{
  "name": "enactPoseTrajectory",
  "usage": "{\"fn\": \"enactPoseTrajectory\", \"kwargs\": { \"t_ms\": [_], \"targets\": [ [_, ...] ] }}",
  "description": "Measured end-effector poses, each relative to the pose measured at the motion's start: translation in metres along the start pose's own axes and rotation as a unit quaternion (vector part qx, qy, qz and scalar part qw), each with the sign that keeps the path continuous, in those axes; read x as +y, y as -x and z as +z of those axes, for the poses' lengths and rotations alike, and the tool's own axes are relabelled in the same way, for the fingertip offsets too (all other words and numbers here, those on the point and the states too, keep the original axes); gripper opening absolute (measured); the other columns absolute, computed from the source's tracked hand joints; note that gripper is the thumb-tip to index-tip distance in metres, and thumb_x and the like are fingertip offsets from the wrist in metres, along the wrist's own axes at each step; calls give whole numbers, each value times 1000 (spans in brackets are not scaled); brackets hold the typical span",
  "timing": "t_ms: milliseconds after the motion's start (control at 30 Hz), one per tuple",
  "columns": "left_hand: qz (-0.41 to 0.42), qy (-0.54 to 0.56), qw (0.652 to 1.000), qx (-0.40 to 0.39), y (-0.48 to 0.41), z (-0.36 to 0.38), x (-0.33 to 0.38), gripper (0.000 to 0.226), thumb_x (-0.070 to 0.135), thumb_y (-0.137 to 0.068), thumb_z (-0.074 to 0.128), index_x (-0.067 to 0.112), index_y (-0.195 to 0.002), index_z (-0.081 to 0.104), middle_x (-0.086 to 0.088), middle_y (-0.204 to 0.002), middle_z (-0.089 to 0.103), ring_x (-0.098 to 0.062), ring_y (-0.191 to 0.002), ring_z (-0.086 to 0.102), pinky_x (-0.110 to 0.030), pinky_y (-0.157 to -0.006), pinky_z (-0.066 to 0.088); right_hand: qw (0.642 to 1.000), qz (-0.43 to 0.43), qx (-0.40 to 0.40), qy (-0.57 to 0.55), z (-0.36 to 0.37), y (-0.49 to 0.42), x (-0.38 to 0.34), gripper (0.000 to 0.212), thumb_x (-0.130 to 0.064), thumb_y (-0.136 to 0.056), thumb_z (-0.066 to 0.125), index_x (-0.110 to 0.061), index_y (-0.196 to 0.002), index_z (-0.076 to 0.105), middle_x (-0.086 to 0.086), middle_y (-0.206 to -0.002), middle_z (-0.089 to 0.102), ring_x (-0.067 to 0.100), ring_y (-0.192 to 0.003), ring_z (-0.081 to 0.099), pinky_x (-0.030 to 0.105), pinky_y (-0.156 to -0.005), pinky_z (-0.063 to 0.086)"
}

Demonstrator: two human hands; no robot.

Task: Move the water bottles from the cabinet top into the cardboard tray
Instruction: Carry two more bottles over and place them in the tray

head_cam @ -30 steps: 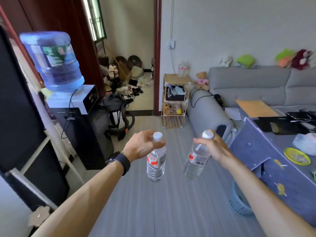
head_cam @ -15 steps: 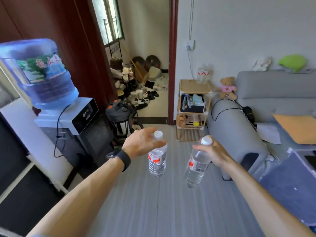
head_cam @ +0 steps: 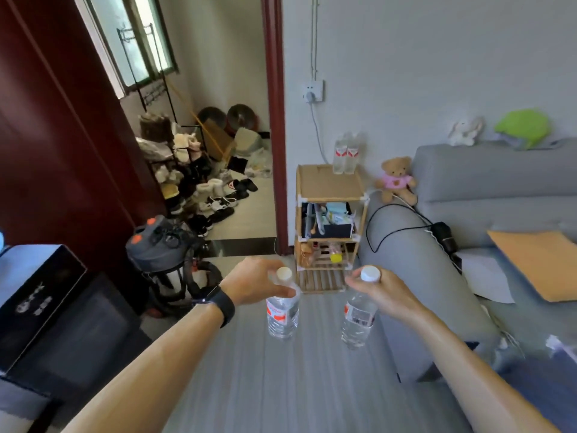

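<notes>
At the far left the dispenser (head_cam: 37,295) is seen only in part; its blue jug, plain half a second ago, has been lost past the frame edge, and the vacuum cleaner (head_cam: 162,245) is now shown larger; the room has evidently been crossed toward the doorway wall. The left hand (head_cam: 253,284) is closed round the neck of one water bottle (head_cam: 282,314), which hangs upright below it over the floor; that grip is unchanged from the earlier pictures. Beyond the hands, the small shelf (head_cam: 331,245) has been brought much nearer; on its top a cardboard tray (head_cam: 327,184) is seen, with two standing bottles (head_cam: 346,153) at its back right corner. The right hand (head_cam: 379,292) is likewise closed round the neck of a second water bottle (head_cam: 357,320), tilted slightly, near the sofa arm (head_cam: 415,260). The cabinet top is not in view. The carry is judged nearly over; both held bottles are still well apart from the tray, and setting them down beside the two already there is what remains.
</notes>
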State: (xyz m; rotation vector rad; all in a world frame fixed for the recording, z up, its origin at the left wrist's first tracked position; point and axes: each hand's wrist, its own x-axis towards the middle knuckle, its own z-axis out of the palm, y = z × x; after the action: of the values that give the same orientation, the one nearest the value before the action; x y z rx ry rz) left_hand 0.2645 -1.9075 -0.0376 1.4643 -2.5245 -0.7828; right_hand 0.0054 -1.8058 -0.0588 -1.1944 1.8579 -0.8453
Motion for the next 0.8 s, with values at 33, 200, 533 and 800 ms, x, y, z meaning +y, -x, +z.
{"fn": "enactPoseTrajectory", "kwargs": {
  "t_ms": [33, 200, 533, 800],
  "targets": [
    [7, -1, 1000, 0, -24, -4, -2, 38, 56, -71, 79, 33, -98, 64, 12, -94, 57, -11, -90, 55, -22, -68, 41, 1000, 4, 6, 1, -5, -21, -3, 33, -58, -80, 71, -27, -91, 68, -8, -95, 71, 13, -94, 65, 34, -83, 49],
    [21, 17, 999, 23, -144, -26, -11, 40, 52, -72, 79, 29, -103, 66, 6, -97, 57, -13, -89, 56, -32, -79, 50, 997, 25, 70, -12, -29, -121, -26, 37, -59, -83, 69, -23, -90, 63, -8, -83, 67, 11, -80, 61, 27, -66, 44],
    [-6, 6, 999, 50, -369, -55, -23, 37, 49, -75, 78, 31, -106, 67, 14, -100, 66, -9, -88, 60, -29, -77, 50, 988, 27, 150, 1, -73, -349, -35, 29, -62, -83, 66, -33, -84, 67, -12, -85, 70, 18, -89, 65, 33, -75, 49],
    [-47, -52, 995, 72, -525, -89, -22, 34, 40, -81, 71, 41, -114, 63, 17, -109, 65, -14, -98, 60, -29, -75, 46, 991, 12, 130, 10, -114, -526, -56, 41, -73, -80, 60, -34, -89, 64, -9, -87, 69, 18, -86, 63, 32, -68, 43]
  ]
}}
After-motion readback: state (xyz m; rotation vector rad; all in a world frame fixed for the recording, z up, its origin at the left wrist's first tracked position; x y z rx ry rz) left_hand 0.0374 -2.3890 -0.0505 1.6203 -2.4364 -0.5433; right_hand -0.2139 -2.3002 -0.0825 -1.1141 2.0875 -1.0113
